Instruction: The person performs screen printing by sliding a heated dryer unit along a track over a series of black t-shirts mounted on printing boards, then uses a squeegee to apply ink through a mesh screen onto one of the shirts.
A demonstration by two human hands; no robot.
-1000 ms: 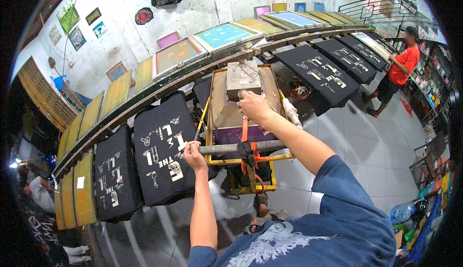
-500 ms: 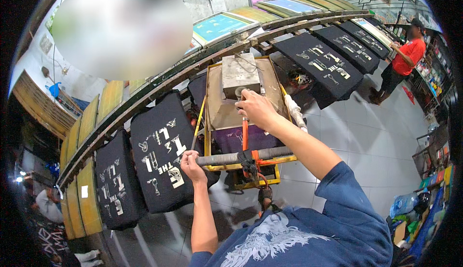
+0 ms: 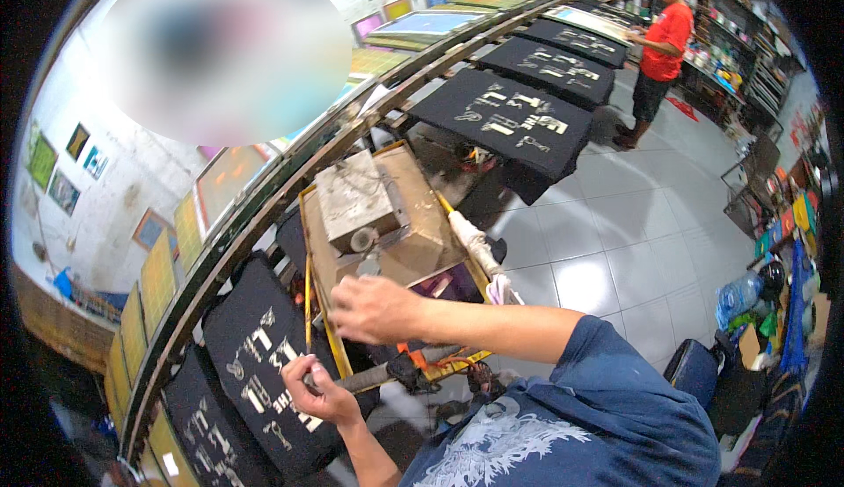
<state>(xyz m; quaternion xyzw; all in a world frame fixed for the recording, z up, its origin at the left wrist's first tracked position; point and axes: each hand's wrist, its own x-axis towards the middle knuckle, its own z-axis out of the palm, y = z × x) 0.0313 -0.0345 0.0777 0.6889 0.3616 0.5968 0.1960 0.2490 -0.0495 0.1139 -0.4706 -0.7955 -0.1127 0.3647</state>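
Observation:
My left hand (image 3: 321, 392) is closed around the left end of the grey wrapped handle bar (image 3: 367, 377) of a heating unit. My right hand (image 3: 376, 311) hovers above that bar, apart from it, its curled fingers blurred and partly hidden. Just beyond it is a round metal fitting (image 3: 362, 240) on the grey metal box (image 3: 353, 195) atop the unit. The unit's brown hood (image 3: 420, 192) sits in a yellow frame (image 3: 307, 302). Beside my left hand lies a black printed shirt (image 3: 251, 311) on a board.
More black printed shirts (image 3: 501, 118) lie on boards along the long rail (image 3: 290, 166). A person in a red top (image 3: 665, 43) stands at the far right. Screen frames (image 3: 426, 23) line the wall side. A clear blue water jug (image 3: 737, 301) is at right.
My right hand has come off the round fitting and drawn back toward the handle bar. My left hand still grips the bar. The view has turned, and the unit sits further left and tilted.

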